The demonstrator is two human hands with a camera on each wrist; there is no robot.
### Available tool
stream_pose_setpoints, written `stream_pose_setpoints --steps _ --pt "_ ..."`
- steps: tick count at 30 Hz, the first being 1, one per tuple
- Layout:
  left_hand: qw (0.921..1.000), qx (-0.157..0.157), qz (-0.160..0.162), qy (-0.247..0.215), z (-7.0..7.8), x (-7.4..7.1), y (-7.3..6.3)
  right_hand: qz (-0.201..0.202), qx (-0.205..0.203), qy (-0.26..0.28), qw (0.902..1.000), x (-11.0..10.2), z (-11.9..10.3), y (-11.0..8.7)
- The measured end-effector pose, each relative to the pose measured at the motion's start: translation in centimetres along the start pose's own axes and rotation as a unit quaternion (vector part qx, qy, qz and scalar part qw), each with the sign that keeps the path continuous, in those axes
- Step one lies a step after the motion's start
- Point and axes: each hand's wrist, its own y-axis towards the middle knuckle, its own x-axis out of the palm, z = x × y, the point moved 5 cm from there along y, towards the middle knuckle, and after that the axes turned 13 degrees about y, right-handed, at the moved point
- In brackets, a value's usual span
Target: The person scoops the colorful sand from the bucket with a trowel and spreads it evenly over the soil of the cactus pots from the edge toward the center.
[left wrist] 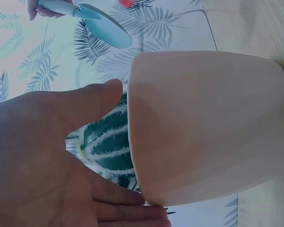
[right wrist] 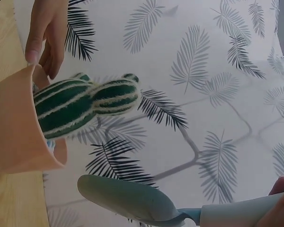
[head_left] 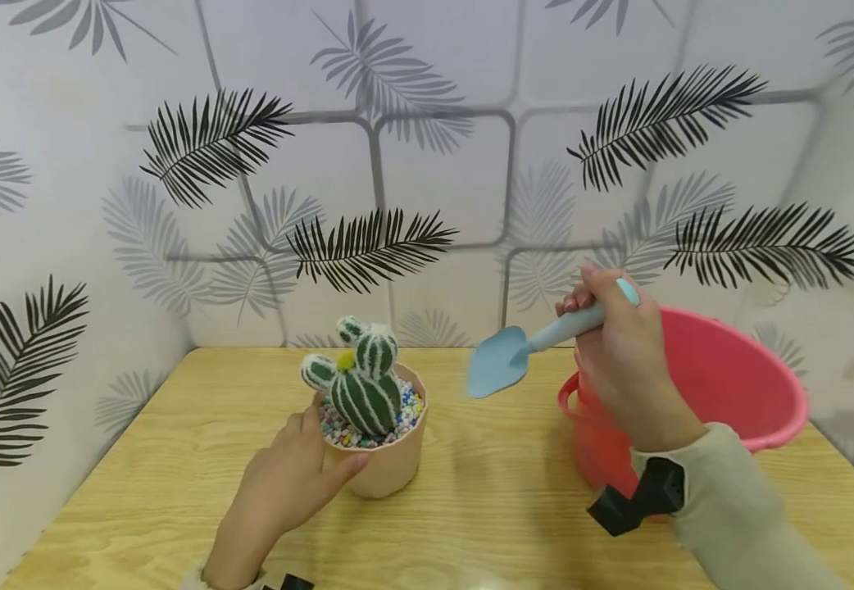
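A cactus (head_left: 364, 397) with white stripes stands in a peach flowerpot (head_left: 386, 471) filled with multicoloured pebbles (head_left: 410, 406). My left hand (head_left: 287, 471) rests against the pot's left side at the rim, its thumb and fingers spread and fairly straight; the left wrist view shows the thumb (left wrist: 102, 97) beside the rim and fingertips touching the pot wall. My right hand (head_left: 622, 352) grips the handle of a light blue garden trowel (head_left: 501, 360) in the air. The trowel's blade points left toward the pot, apart from it, above the table.
A red-pink bucket (head_left: 722, 377) with a wide slanted rim and a side loop stands on the right, behind my right forearm. The wooden table (head_left: 471, 524) meets a wall (head_left: 442, 180) with a leaf pattern at the back.
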Motion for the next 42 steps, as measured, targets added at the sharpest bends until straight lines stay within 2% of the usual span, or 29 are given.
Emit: stream_pose_setpoints --steps 6,9,17,24,30,38,42 --pt "0.9997 -0.008 0.017 0.018 0.5 -0.4 -0.8 -0.009 -0.011 0.018 0.9997 -1.5 -1.9 0.1" --pt "0.9996 -0.008 0.015 0.02 0.8 -0.6 -1.1 -0.014 -0.017 0.025 0.9995 -2.2 -2.7 0.1" --pt "0.9995 0.013 0.017 0.025 1.8 -1.1 -1.7 -0.024 -0.033 0.07 0.9967 -4.0 -4.5 0.1" --pt "0.997 0.044 0.054 0.034 3.4 -2.0 -2.2 -0.017 -0.042 0.107 0.9932 -5.2 -5.7 0.2" --pt "0.9949 0.071 0.066 0.024 4.9 -2.6 -2.3 -0.014 -0.036 0.132 0.9905 -6.2 -7.1 0.3" --pt "0.9887 0.116 0.094 -0.013 6.8 -3.2 -1.9 -0.016 -0.039 0.11 0.9931 -7.5 -9.0 0.2" --pt "0.9855 0.138 0.086 -0.048 7.7 -3.3 -1.3 -0.022 -0.036 0.133 0.9902 -7.9 -9.9 0.4"
